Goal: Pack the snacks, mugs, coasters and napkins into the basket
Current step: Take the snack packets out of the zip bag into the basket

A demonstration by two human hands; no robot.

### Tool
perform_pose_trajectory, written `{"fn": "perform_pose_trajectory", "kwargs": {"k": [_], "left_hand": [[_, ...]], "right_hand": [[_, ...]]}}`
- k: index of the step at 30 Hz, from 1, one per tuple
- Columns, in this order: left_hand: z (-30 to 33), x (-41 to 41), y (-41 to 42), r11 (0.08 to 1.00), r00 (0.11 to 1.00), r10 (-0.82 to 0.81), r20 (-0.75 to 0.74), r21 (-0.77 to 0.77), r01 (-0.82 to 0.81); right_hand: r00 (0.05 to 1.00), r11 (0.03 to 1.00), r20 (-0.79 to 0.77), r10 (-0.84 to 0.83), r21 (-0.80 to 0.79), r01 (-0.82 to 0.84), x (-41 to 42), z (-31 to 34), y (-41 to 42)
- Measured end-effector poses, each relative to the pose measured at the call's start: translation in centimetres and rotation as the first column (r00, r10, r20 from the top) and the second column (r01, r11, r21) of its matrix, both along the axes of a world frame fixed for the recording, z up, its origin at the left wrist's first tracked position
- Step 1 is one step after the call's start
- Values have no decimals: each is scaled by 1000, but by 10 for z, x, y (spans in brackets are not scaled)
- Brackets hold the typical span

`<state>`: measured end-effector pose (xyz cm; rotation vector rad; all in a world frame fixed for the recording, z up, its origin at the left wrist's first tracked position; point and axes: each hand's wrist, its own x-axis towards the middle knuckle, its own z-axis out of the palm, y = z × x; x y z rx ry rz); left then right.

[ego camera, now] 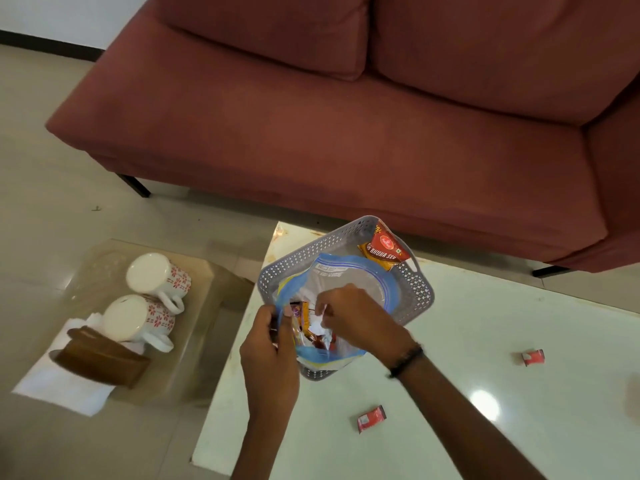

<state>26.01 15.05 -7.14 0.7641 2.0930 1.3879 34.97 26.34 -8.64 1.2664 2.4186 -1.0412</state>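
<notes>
basket (412,289) on worktop (450,393) far-left corner | zip bag (349,282) + snack packet (386,249) in basket | two sachets (371,418) (532,357) on worktop right of basket | mugs (157,277) (136,320), coaster holder (100,358), napkins (62,386) on side table (194,341) left of worktop | sofa (329,116) behind

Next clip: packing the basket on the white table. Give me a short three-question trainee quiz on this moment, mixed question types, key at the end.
1. True or false: both mugs are already in the basket.
2. How many small red packets lie loose on the white table?
3. What does the left hand grip? A) a mug B) the zip bag C) a coaster

Key: 1 false; 2 two; 3 B
</notes>
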Motion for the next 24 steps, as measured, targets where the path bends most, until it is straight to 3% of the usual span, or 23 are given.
{"fn": "perform_pose_trajectory", "kwargs": {"k": [3,10,14,17,24], "left_hand": [[1,1,-8,1000,1000,-15,-16,-10,15],[-4,3,-21,1000,999,-2,-45,2,2],[-9,3,-27,1000,1000,0,-25,-13,0],[-13,5,-28,999,1000,-11,-9,-35,11],[-14,10,-24,999,1000,-4,-29,-45,3]], "right_hand": [[988,999,151,38,28,-42,-33,-41,1],[972,994,209,-106,53,97,-54,-113,-15],[972,974,132,-195,142,176,-52,-121,-24],[971,973,174,-164,190,130,-44,-119,-26],[963,965,138,-231,155,209,-21,-102,-25]]}}
